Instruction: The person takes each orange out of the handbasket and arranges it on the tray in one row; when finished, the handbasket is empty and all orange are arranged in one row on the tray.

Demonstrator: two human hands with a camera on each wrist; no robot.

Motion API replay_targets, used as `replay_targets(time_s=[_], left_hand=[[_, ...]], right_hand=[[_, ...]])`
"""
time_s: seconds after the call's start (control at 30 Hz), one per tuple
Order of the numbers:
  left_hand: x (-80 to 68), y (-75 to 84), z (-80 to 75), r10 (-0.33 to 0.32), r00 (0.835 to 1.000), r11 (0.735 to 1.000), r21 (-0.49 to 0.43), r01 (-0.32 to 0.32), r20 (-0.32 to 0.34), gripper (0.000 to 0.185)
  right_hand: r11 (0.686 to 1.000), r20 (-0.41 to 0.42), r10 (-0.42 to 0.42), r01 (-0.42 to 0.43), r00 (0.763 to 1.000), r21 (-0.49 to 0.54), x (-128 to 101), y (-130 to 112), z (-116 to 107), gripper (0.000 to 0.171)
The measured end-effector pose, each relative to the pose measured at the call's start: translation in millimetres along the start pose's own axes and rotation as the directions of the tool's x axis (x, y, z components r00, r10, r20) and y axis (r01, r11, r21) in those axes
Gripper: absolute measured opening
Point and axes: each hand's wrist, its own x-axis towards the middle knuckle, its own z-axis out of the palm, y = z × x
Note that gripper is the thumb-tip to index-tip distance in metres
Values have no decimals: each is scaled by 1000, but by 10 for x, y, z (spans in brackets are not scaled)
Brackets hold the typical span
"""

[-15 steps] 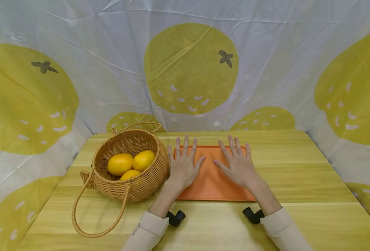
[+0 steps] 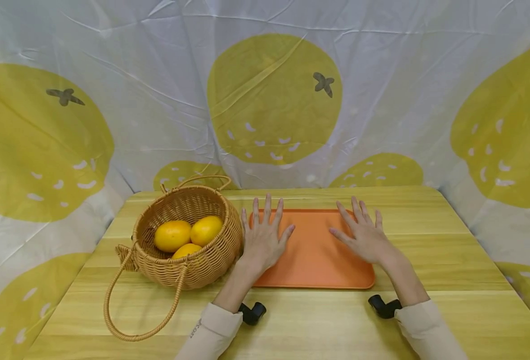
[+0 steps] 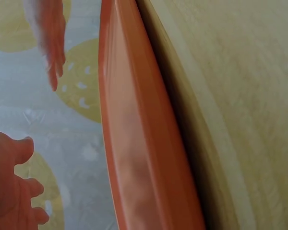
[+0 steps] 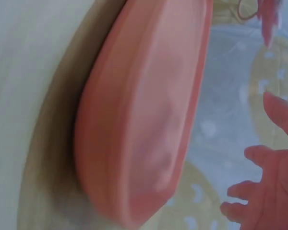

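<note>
An orange tray [image 2: 312, 255] lies flat on the wooden table, its long side across it. Over its left end hovers my left hand [image 2: 263, 242], palm down with fingers spread, holding nothing. My right hand [image 2: 366, 240] is spread the same way above the tray's right end, also holding nothing. Both wrist views show a gap between each hand and the tray. Just left of my left hand stands a wicker basket [image 2: 211, 270] with yellow, mango-like fruits [image 2: 172, 236] inside, one of them partly hidden by the rim.
The basket's front handle [image 2: 107, 310] hangs down over the table [image 2: 427, 260] toward the near left; another handle [image 2: 206, 176] rises at its back. Behind the table hangs a pale cloth [image 2: 382, 100] printed with yellow fruits. Black wrist devices [image 2: 384, 306] sit under the forearms.
My right hand has moved to the right, uncovering more of the tray and its near right corner. The left hand, tray and basket have stayed in place.
</note>
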Motion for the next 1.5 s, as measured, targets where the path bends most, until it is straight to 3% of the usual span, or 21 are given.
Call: replay_targets(time_s=[0.4, 0.8, 0.93, 1.1, 1.5], left_hand=[[-24, -1, -127, 11, 1000, 1000, 17, -11, 8, 72], [-103, 11, -521, 26, 999, 999, -47, -27, -20, 73], [-186, -6, -708, 26, 999, 994, -107, -29, -28, 72], [-357, -87, -1020, 36, 999, 993, -115, -38, -25, 73], [-736, -472, -1899, 34, 999, 977, -213, -30, 12, 70]], right_hand=[[985, 194, 31, -63, 980, 161, -28, 359, 30, 84], [987, 266, 34, -74, 963, 141, -42, 481, 37, 80], [989, 262, 35, -71, 964, 127, -44, 509, 50, 79], [990, 271, 27, -64, 962, 127, -48, 546, 54, 77], [986, 282, 12, -59, 959, 158, -63, 578, 33, 77]])
